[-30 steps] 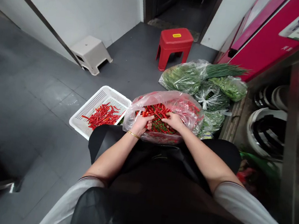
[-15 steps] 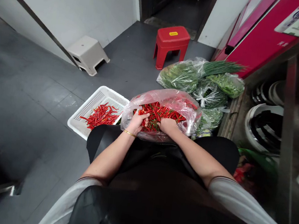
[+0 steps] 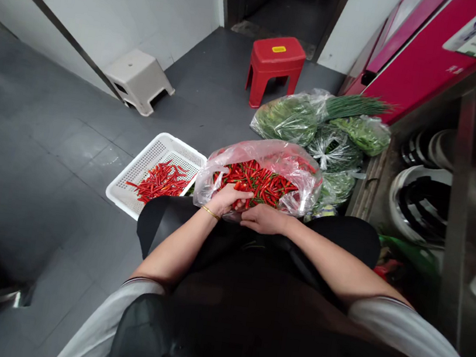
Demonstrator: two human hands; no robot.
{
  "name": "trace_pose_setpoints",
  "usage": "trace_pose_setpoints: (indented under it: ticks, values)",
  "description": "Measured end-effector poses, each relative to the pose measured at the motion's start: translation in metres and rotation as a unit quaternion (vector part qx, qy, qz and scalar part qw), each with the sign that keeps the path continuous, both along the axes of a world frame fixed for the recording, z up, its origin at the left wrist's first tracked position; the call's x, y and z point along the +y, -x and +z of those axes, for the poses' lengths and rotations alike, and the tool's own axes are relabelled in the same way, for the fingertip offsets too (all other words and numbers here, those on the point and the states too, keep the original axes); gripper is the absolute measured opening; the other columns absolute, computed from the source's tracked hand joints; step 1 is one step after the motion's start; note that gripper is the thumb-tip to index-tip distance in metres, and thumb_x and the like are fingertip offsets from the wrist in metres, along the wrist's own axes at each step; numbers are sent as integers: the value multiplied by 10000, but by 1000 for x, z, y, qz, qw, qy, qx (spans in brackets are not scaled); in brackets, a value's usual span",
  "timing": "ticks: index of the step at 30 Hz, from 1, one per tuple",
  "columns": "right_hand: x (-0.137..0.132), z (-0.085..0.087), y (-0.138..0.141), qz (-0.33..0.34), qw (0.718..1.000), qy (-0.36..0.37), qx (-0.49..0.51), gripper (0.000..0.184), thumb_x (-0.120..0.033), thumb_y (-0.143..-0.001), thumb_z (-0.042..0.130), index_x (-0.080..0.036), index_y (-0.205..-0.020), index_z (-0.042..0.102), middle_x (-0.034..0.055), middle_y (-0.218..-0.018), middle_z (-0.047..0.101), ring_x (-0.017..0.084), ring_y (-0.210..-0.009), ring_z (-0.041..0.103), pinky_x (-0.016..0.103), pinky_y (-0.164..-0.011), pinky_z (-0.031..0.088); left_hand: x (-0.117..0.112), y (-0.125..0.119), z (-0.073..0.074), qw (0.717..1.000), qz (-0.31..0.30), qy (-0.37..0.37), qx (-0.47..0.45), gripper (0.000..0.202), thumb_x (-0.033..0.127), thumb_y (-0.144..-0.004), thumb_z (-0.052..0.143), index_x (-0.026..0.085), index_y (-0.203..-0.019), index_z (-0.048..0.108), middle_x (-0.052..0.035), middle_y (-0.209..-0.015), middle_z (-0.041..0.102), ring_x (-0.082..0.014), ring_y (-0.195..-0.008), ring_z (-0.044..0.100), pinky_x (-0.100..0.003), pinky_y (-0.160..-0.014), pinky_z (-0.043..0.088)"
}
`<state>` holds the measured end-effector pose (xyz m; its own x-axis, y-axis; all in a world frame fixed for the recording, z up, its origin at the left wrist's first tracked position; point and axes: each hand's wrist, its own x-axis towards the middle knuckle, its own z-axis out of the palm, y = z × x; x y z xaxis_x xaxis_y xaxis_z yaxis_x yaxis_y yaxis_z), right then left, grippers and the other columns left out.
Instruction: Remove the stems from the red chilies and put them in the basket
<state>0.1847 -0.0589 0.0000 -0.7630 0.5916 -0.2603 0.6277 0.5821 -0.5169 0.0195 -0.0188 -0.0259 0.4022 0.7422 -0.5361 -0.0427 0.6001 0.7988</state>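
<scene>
A clear plastic bag [image 3: 264, 148] full of red chili peppers [image 3: 270, 184] with green stems lies open against my knees. My left hand [image 3: 227, 198], with a gold bangle at the wrist, is closed over the bag's near left side. Red chili shows at its fingers and thumb. Close beside it, my right hand [image 3: 265, 219] is curled at the bag's near rim, its fingertips pinched together; whatever lies between them is hidden. To the left, a white perforated basket [image 3: 123, 191] holds a loose pile of red chilies [image 3: 162, 181].
Bags of green vegetables [image 3: 288, 117] and a bunch of long green stalks [image 3: 356, 108] lie beyond the bag. A red stool [image 3: 276, 60] and a white stool [image 3: 141, 79] stand farther off. A metal shelf [image 3: 462, 204] with containers flanks my right side.
My right hand has drawn back out of the chilies to the bag's near edge. My left hand has shifted right and slightly nearer, so both hands are now close together.
</scene>
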Motion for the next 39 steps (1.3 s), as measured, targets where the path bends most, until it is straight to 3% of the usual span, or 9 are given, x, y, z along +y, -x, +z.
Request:
trace_pose_setpoints:
  ticks: [5, 9, 14, 19, 23, 28, 34, 37, 39]
  values:
    - [29, -14, -19, -114, 970, -94, -195, 361, -310, -947, 427, -265, -1242, 631, 128, -1119, 639, 194, -811, 649, 282, -698, 437, 9, 9, 4, 993, 116, -11, -31, 358, 223, -542, 852, 136, -727, 559, 10, -554, 587, -87, -431, 529, -186, -366, 382]
    - [48, -32, -10, -50, 967, -113, -221, 369, -210, -961, 360, -217, -1193, 647, 159, -1140, 612, 233, -893, 653, 319, -727, 455, 13, 13, 9, 991, 131, -1, -37, 357, 223, -569, 839, 131, -755, 548, 11, -565, 593, -79, -422, 522, -186, -367, 379]
    - [59, -20, -10, -179, 976, -110, -49, 271, -292, -955, 442, -145, -1009, 663, 116, -1009, 689, 202, -928, 636, 282, -797, 442, 12, 8, 7, 991, 129, -40, -21, 370, 206, -534, 855, 124, -775, 587, 37, -551, 584, -54, -402, 483, -186, -395, 371]
    - [45, -5, -9, -268, 957, -37, 108, 321, -329, -965, 376, -151, -901, 636, 38, -788, 689, 150, -735, 620, 243, -714, 441, 5, -5, 0, 999, 32, -36, 14, 298, 194, -519, 850, 124, -646, 590, 32, -472, 544, -61, -343, 428, -203, -351, 310]
    - [45, -19, 2, -279, 951, -131, -19, 320, -321, -964, 373, -159, -1005, 646, 115, -1037, 679, 203, -930, 618, 278, -800, 427, 1, -7, -5, 998, 22, 19, 61, 323, 202, -558, 835, 151, -554, 515, 32, -375, 465, -83, -299, 398, -218, -326, 280]
    - [85, -34, 18, -342, 927, -83, -131, 456, -526, -953, 386, -180, -1140, 616, 139, -1117, 672, 240, -998, 626, 322, -827, 454, 7, 7, -5, 993, 112, -6, 42, 345, 218, -538, 850, 155, -668, 537, 48, -433, 498, -70, -322, 412, -200, -330, 293]
    - [106, -33, 15, -404, 915, -9, 7, 184, -280, -886, 531, -152, -798, 630, 78, -792, 699, 174, -750, 645, 273, -733, 479, 14, 13, -1, 982, 187, -30, 1, 346, 213, -517, 841, 127, -726, 580, 46, -505, 535, -58, -379, 434, -198, -360, 319]
    - [87, -31, 9, -409, 897, 76, 151, 197, -295, -922, 453, -174, -791, 536, 5, -621, 621, 129, -549, 578, 239, -594, 459, 12, 4, 0, 987, 158, -29, -28, 378, 194, -489, 844, 114, -792, 633, 39, -535, 565, -65, -412, 461, -202, -382, 339]
    - [71, -29, 11, -385, 901, 35, 195, 182, -291, -930, 423, -186, -801, 498, 5, -651, 613, 135, -577, 572, 242, -602, 454, 9, -2, -1, 993, 117, -1, -29, 352, 178, -472, 843, 115, -743, 627, 36, -507, 558, -74, -397, 461, -213, -382, 340]
